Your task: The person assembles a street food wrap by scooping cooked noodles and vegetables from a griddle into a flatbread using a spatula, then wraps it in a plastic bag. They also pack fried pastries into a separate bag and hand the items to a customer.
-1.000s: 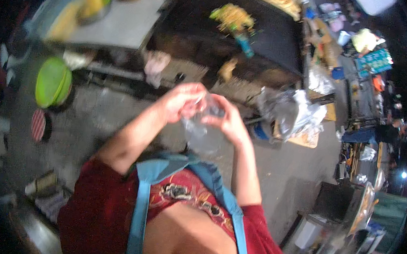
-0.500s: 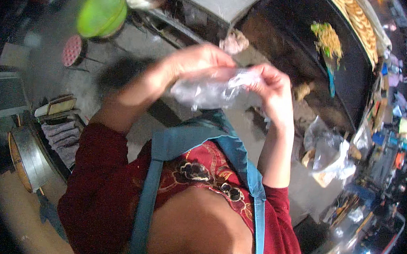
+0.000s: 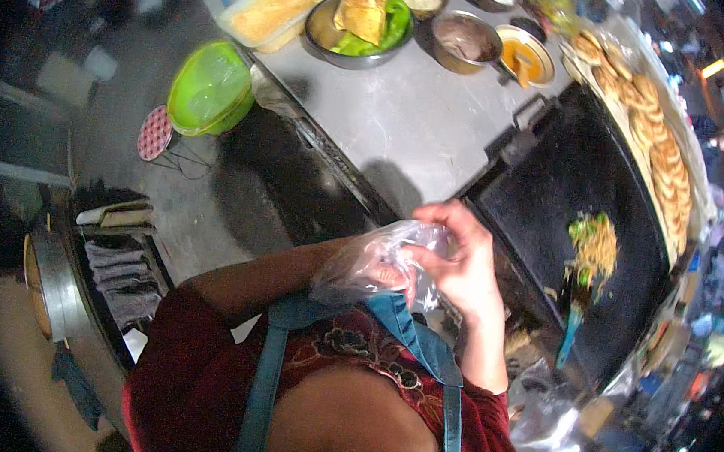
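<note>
A thin clear plastic bag (image 3: 349,276) is in front of my chest, crumpled and shiny. My left hand (image 3: 388,273) is inside it or wrapped by it; its fingertips show hazily through the film, and their exact pose is hidden. At the bag's upper right edge, my right hand (image 3: 463,256) grips the film between thumb and fingers. Beyond my hands, to the right, a black griddle (image 3: 528,197) carries a small heap of noodles with green vegetables (image 3: 592,255). A blue-handled spatula (image 3: 570,335) lies against that heap.
Flatbreads (image 3: 665,158) line the griddle's far right edge. On the grey counter (image 3: 372,106) stand a dark bowl of green peppers (image 3: 355,57), a metal pot (image 3: 466,46) and a bowl of orange sauce (image 3: 527,60). A green basin (image 3: 210,92) and a checked stool (image 3: 156,133) are at left.
My view has tipped up, bringing the counter's bowls into sight. My left hand has gone from outside the bag to within its film. My right hand still grips the bag.
</note>
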A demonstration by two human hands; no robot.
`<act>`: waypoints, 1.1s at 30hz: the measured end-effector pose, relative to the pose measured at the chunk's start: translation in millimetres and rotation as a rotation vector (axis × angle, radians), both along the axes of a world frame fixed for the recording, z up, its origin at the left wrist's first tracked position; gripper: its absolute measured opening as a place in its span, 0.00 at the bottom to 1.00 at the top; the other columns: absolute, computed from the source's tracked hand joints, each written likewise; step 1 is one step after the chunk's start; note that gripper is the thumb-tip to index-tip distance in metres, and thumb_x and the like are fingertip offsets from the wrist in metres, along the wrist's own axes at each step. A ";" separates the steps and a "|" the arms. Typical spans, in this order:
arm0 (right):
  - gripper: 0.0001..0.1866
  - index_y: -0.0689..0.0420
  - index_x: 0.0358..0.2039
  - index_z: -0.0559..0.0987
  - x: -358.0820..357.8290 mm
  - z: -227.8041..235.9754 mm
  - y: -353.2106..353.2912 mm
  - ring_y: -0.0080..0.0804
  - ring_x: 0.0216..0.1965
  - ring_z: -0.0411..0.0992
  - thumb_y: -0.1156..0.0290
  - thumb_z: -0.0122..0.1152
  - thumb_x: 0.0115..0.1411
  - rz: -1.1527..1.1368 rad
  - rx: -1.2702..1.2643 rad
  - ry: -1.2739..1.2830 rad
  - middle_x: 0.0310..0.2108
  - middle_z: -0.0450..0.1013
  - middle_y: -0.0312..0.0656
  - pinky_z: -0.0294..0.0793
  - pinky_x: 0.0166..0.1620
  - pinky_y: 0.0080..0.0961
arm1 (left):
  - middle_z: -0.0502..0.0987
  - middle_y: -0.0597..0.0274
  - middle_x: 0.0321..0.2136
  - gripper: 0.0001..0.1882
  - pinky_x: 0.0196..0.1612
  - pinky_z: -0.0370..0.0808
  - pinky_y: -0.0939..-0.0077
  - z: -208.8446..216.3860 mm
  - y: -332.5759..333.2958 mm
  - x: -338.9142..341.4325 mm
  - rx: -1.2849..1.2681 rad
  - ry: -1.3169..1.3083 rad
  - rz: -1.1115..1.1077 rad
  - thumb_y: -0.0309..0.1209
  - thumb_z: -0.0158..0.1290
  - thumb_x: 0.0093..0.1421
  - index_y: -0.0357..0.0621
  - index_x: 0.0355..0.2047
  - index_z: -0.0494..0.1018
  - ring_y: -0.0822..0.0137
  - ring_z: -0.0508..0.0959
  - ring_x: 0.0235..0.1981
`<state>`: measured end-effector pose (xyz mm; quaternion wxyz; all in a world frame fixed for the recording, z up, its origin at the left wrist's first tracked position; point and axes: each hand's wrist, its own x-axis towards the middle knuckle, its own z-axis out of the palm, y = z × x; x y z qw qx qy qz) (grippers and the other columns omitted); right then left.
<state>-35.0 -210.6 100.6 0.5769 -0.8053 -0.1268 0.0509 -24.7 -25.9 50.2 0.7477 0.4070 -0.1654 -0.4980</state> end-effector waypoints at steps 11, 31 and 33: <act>0.23 0.65 0.44 0.69 274.3 -42.5 105.6 0.25 0.40 0.71 0.80 0.65 0.47 -0.270 0.019 -0.021 0.38 0.73 0.41 0.70 0.46 0.22 | 0.74 0.51 0.36 0.11 0.45 0.72 0.72 -1.9 124.4 110.8 0.179 -0.133 0.583 0.31 0.39 0.63 0.37 0.39 0.68 0.62 0.76 0.38; 0.54 0.61 0.57 0.59 363.6 -48.9 189.4 0.48 0.48 0.63 0.60 0.76 0.28 -0.491 -0.838 -0.401 0.43 0.69 0.51 0.59 0.53 0.40 | 0.66 0.51 0.50 0.26 0.56 0.65 0.61 -55.9 248.1 250.2 -0.328 0.108 0.472 0.43 0.44 0.63 0.37 0.54 0.59 0.58 0.68 0.52; 0.54 0.62 0.57 0.59 358.3 -53.6 191.4 0.49 0.48 0.63 0.65 0.76 0.27 -0.484 -0.750 -0.436 0.43 0.69 0.51 0.61 0.53 0.39 | 0.70 0.52 0.47 0.23 0.55 0.66 0.62 -55.4 253.0 255.9 -0.170 0.208 0.443 0.40 0.45 0.63 0.37 0.52 0.62 0.59 0.71 0.49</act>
